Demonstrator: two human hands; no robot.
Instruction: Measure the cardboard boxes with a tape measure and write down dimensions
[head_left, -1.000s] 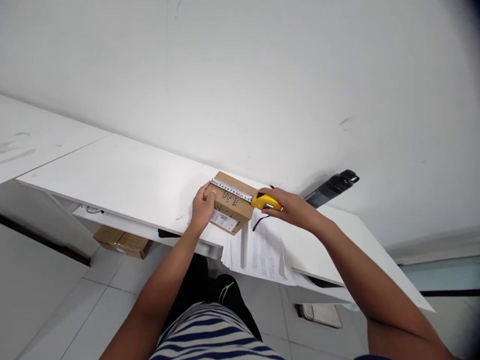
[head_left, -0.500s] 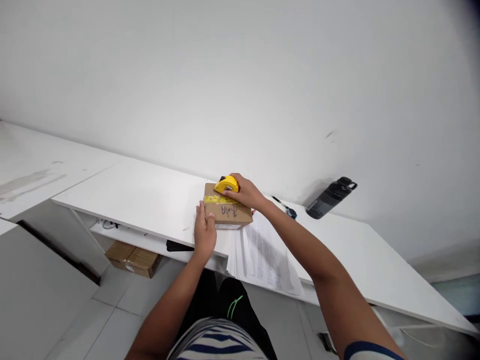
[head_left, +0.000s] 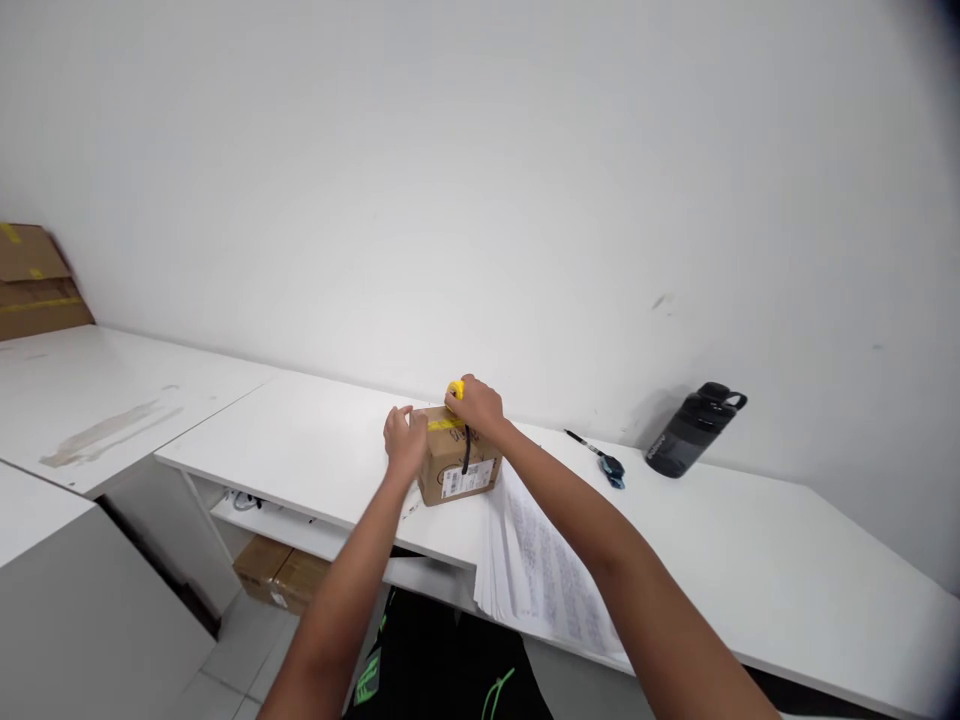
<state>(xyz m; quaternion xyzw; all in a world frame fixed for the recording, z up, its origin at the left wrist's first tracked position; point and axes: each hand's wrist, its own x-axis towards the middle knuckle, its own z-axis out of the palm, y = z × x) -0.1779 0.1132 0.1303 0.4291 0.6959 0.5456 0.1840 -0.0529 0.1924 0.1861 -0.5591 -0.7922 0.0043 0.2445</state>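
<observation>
A small brown cardboard box [head_left: 435, 485] sits on the white desk, with a yellow strip across its top, black handwriting and a white label on its front. My left hand [head_left: 405, 442] is at the box's left side, fingers bent round its edge and steadying it. My right hand [head_left: 481, 405] is closed round a yellow tape measure [head_left: 454, 390] at the top of the box. A black wrist strap [head_left: 466, 452] hangs from it over the box's front. The right hand hides most of the tape measure, and whether its blade is out cannot be told.
Printed papers [head_left: 544, 565] lie right of the box, near the desk's front edge. Farther right are a pen [head_left: 581, 439], a small dark blue item [head_left: 612, 468] and a dark bottle [head_left: 694, 430]. Cardboard boxes [head_left: 37, 285] stand far left; another box [head_left: 274, 572] sits below the desk.
The view has shifted, bringing the far-left boxes into sight. My right hand has turned the tape measure, and its black strap now hangs over the box's front. My left hand stays at the box's left side.
</observation>
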